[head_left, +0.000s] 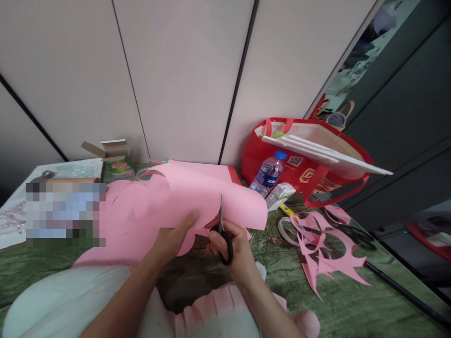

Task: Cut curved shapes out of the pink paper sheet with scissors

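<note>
Left hand: your left hand (176, 237) is closed on the lower edge of the pink paper sheet (165, 202), thumb on top.
Right hand: your right hand (235, 244) grips the scissors (223, 230), fingers through the black handles, blades pointing up into the sheet.
Sheet: held above the green table (352, 305), in front of you.
Right of it: pink cut-outs (324, 253), a water bottle (268, 173), a red bag (310, 164).

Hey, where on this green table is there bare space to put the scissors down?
Bare green cloth lies at the near right, below the pink offcuts. A smaller patch sits near left, under the pink sheet. The far right is crowded: tape roll, bottle, small carton, red bag.
</note>
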The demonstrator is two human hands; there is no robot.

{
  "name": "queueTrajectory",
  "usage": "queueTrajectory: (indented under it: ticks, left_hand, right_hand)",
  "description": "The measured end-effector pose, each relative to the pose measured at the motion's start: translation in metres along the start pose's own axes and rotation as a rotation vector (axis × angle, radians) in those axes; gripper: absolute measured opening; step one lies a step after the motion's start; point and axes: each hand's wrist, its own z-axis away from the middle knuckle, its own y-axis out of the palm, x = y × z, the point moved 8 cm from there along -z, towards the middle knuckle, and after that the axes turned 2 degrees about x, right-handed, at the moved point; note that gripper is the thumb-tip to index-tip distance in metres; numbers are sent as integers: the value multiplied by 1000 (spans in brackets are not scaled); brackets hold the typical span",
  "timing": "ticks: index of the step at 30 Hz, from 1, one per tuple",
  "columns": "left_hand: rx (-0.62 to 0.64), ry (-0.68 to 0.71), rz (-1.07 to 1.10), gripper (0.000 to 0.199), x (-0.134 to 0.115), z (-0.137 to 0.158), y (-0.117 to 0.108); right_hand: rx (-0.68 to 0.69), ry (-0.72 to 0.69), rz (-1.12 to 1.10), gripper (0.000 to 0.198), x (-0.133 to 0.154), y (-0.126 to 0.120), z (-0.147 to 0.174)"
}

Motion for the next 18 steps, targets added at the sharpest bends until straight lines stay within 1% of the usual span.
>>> queueTrajectory:
  ticks: [2, 3, 4, 6, 8, 11, 14, 18]
  left_hand:
    - [97, 47, -104, 22, -11, 3, 11]
    - [121, 57, -153, 22, -14, 4, 14]
    - [119, 55, -186, 23, -16, 5, 15]
    - [71, 23, -214, 24, -15, 5, 10]
    - [27, -18, -223, 25, -9, 5, 4]
    - [8, -93, -244, 29, 3, 5, -2]
    - [16, -142, -228, 32, 11, 4, -3]
    - [70, -132, -185, 30, 10, 3, 3]
  right_hand:
    - [5, 1, -20, 24, 0, 1, 1]
    - [9, 5, -28, 25, 0, 2, 1]
    - [14, 10, -30, 25, 0, 2, 1]
    - [31, 18, -23, 25, -1, 3, 1]
    - [44, 19, -10, 26, -2, 3, 0]
    - [35, 0, -5, 27, 0, 0, -3]
    - [37, -3, 8, 29, 3, -1, -4]
    - [45, -11, 37, 30, 8, 0, -4]
